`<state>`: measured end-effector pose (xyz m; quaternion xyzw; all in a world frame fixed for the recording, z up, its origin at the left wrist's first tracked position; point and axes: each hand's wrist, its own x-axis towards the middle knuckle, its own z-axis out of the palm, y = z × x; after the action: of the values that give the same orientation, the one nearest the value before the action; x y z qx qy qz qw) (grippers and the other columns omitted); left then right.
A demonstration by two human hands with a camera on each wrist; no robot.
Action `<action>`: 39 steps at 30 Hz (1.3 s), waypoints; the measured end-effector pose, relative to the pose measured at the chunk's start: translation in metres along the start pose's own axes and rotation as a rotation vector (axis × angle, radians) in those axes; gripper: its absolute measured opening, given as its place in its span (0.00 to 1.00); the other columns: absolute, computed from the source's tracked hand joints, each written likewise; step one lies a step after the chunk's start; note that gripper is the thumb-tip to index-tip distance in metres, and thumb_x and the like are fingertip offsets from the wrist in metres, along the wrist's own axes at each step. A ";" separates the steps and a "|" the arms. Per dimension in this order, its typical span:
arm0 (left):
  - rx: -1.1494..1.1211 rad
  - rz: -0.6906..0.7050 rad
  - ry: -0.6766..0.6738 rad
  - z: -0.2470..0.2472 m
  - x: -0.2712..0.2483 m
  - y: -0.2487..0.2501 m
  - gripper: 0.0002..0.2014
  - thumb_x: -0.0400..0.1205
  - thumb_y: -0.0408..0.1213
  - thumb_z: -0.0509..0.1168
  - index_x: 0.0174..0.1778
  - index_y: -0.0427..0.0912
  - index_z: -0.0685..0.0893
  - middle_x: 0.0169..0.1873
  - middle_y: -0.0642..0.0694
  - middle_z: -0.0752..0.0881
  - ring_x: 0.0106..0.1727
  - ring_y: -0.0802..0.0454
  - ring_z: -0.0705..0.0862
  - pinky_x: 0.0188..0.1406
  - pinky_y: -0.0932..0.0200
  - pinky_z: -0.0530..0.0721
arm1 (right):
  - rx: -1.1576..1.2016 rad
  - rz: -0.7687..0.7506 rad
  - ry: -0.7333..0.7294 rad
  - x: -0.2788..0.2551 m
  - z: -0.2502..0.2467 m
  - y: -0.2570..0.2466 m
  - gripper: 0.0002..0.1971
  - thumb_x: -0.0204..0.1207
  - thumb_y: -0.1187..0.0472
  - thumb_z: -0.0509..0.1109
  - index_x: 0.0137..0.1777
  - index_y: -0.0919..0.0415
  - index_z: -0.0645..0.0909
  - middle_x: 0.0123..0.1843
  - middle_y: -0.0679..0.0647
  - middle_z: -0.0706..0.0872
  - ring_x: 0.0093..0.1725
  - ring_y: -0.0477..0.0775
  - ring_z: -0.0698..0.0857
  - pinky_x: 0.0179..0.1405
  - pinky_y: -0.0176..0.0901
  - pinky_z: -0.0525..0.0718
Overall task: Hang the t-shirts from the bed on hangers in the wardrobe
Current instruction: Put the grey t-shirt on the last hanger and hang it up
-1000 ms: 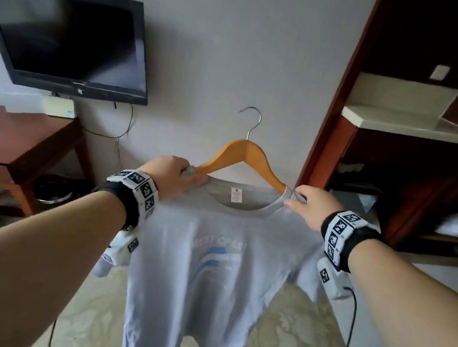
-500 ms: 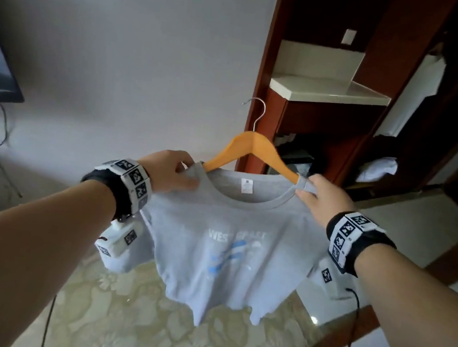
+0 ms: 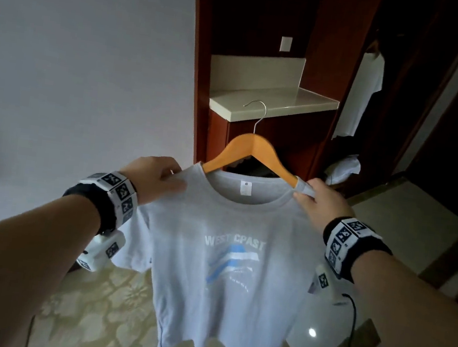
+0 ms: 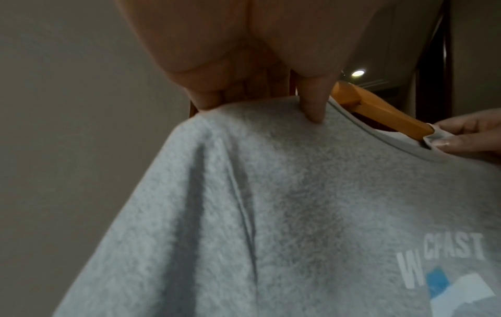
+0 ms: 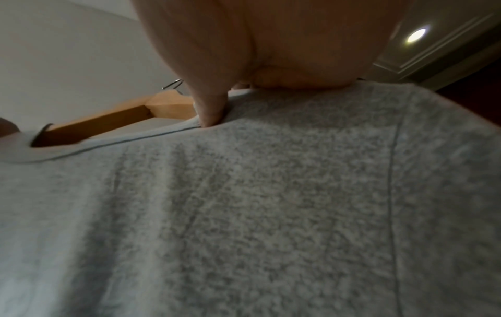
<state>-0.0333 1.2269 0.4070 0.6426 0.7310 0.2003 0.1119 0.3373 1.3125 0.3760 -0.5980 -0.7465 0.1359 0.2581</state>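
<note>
Filling the right of the head view, the wardrobe [image 3: 334, 79] stands open and dark with a white shirt [image 3: 361, 94] already hung inside; held up in front of it, the grey t-shirt [image 3: 226, 259] hangs on the wooden hanger [image 3: 253, 150], its metal hook [image 3: 258, 113] free and upright. To hang it well, I judge, keep the hanger level and lead with the hook toward the rail, which is not visible; the left hand [image 3: 158, 176] and right hand [image 3: 322, 202] each pinch a shoulder of the cloth over a hanger end, fingers [image 4: 311, 103] curled.
</note>
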 end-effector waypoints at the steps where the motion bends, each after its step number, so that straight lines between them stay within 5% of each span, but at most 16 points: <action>1: 0.006 0.013 0.023 0.001 0.015 0.008 0.09 0.81 0.56 0.71 0.51 0.59 0.85 0.42 0.55 0.89 0.45 0.54 0.87 0.43 0.56 0.83 | 0.007 -0.005 0.010 0.015 -0.003 0.005 0.13 0.83 0.44 0.68 0.48 0.53 0.75 0.39 0.53 0.83 0.44 0.63 0.85 0.48 0.56 0.84; 5: 0.002 0.033 0.065 0.006 0.066 0.028 0.09 0.83 0.58 0.69 0.56 0.64 0.82 0.43 0.61 0.86 0.45 0.58 0.84 0.40 0.59 0.79 | 0.058 0.015 0.037 0.064 -0.005 0.028 0.11 0.84 0.45 0.68 0.49 0.51 0.75 0.41 0.51 0.83 0.45 0.61 0.84 0.48 0.55 0.84; 12: 0.173 0.011 -0.095 0.037 0.160 0.029 0.27 0.81 0.67 0.65 0.72 0.57 0.78 0.53 0.53 0.85 0.53 0.49 0.84 0.55 0.52 0.81 | 0.109 0.082 0.055 0.124 -0.003 0.069 0.15 0.78 0.37 0.66 0.53 0.47 0.78 0.46 0.48 0.86 0.49 0.59 0.86 0.54 0.59 0.87; 22: -0.014 0.110 -0.179 0.120 0.336 0.025 0.19 0.77 0.69 0.70 0.47 0.57 0.81 0.42 0.52 0.87 0.44 0.52 0.86 0.41 0.53 0.81 | 0.014 0.248 0.123 0.224 0.016 0.126 0.09 0.82 0.42 0.69 0.48 0.43 0.75 0.43 0.45 0.84 0.45 0.51 0.83 0.42 0.48 0.78; 30: -0.035 0.229 -0.337 0.156 0.499 0.045 0.17 0.81 0.64 0.70 0.41 0.55 0.83 0.38 0.55 0.86 0.43 0.53 0.85 0.40 0.54 0.74 | -0.215 0.404 0.228 0.311 -0.004 0.147 0.13 0.83 0.40 0.67 0.52 0.48 0.74 0.46 0.49 0.82 0.46 0.56 0.82 0.46 0.50 0.80; 35: -0.001 0.301 -0.457 0.188 0.562 0.065 0.09 0.85 0.52 0.70 0.41 0.56 0.83 0.40 0.53 0.85 0.43 0.54 0.83 0.39 0.55 0.72 | -0.223 0.506 0.233 0.338 -0.011 0.182 0.16 0.84 0.41 0.66 0.61 0.52 0.77 0.52 0.53 0.83 0.47 0.57 0.80 0.50 0.54 0.83; 37: 0.026 0.310 -0.481 0.202 0.591 0.083 0.07 0.86 0.51 0.70 0.46 0.53 0.85 0.47 0.50 0.88 0.45 0.55 0.83 0.42 0.56 0.75 | -0.221 0.547 0.250 0.350 -0.012 0.198 0.18 0.85 0.41 0.66 0.63 0.54 0.77 0.52 0.55 0.84 0.48 0.60 0.81 0.51 0.55 0.84; 39: -0.019 0.324 -0.515 0.221 0.621 0.105 0.14 0.83 0.51 0.73 0.62 0.51 0.85 0.58 0.49 0.88 0.55 0.51 0.85 0.54 0.54 0.80 | -0.203 0.589 0.251 0.361 -0.013 0.214 0.19 0.85 0.42 0.67 0.65 0.56 0.77 0.52 0.54 0.82 0.50 0.62 0.82 0.53 0.57 0.85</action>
<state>0.0606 1.8808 0.3135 0.7796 0.5644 0.0531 0.2662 0.4654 1.7122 0.3577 -0.8227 -0.5138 0.0549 0.2370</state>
